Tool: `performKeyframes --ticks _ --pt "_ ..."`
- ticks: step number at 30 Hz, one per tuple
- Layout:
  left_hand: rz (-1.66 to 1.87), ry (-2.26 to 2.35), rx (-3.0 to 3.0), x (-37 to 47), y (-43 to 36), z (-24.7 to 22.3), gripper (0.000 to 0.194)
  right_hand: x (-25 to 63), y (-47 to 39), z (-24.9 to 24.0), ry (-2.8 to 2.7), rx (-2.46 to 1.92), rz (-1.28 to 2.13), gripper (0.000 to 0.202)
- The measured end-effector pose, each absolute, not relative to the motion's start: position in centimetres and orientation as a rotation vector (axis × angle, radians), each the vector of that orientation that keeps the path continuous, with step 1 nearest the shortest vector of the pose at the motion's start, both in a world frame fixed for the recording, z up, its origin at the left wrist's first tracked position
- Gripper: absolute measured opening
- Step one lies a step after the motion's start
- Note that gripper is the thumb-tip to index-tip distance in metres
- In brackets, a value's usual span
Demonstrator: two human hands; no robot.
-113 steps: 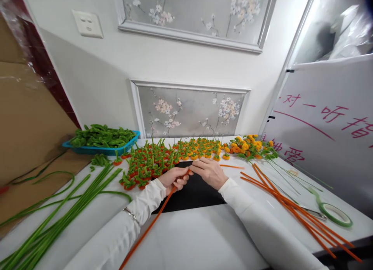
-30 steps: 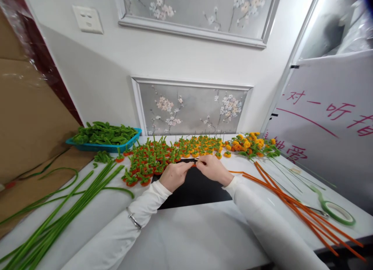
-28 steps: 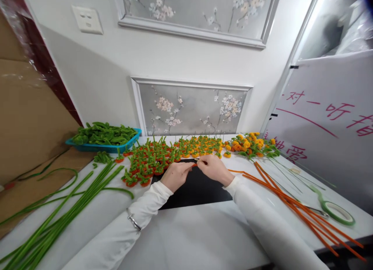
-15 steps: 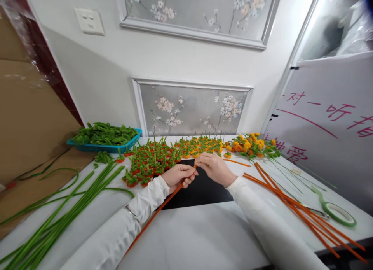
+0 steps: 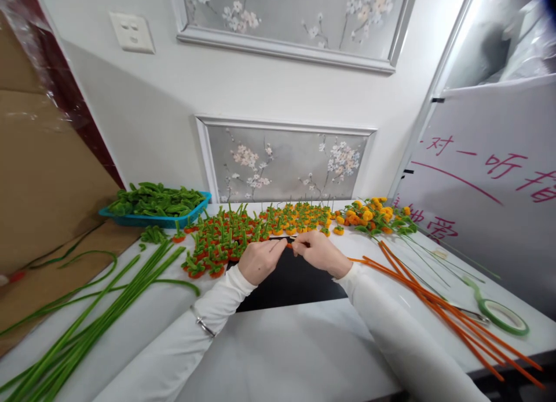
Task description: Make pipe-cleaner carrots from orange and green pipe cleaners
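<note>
My left hand [image 5: 262, 261] and my right hand [image 5: 319, 251] are closed in pinches, fingertips nearly meeting over a black mat [image 5: 291, 283]. Between them shows a short bit of orange pipe cleaner [image 5: 289, 245]; the fingers cover most of it. The left hand's back faces up. Left of and behind the hands stand small orange-red pieces with green pipe-cleaner tops [image 5: 230, 234]. Behind them are yellow ones with green tops [image 5: 299, 219]. Loose orange pipe cleaners [image 5: 421, 292] fan out on the table to the right.
Long green pipe cleaners [image 5: 95, 315] lie at left. A blue tray [image 5: 143, 221] of green twisted pieces stands at the back left. Yellow-orange flowers on stems [image 5: 373, 214] lie at the back right, with green tape [image 5: 506, 318] nearer me. A wall closes off the back.
My left hand has turned from fingers-up to back-up. The orange pipe-cleaner length that trailed down-left from it no longer shows there. My right hand has stayed in nearly the same place.
</note>
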State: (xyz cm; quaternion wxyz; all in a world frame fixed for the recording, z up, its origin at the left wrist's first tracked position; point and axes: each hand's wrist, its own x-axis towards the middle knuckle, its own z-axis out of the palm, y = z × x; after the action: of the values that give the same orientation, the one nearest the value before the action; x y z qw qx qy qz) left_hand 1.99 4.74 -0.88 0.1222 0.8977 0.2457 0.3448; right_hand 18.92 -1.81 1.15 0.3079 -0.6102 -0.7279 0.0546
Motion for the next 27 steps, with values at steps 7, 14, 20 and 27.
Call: performKeyframes --ticks 7,14,20,27 --pt "0.541 0.698 1.760 3.2 4.2 0.0 0.037 19.1 -2.3 0.9 -1.989 -1.559 -0.405 0.020" --pt "0.528 0.619 1.503 3.0 5.1 -0.6 0.044 19.3 -2.8 1.7 -2.138 -1.450 -0.617 0.017" --pt "0.665 0.668 1.833 3.0 5.1 0.0 0.021 18.7 -3.5 1.7 -2.096 -1.624 -0.585 0.019" --pt "1.048 0.893 3.088 3.7 4.4 -0.8 0.025 18.2 -3.6 1.3 -1.993 -1.827 -0.435 0.017"
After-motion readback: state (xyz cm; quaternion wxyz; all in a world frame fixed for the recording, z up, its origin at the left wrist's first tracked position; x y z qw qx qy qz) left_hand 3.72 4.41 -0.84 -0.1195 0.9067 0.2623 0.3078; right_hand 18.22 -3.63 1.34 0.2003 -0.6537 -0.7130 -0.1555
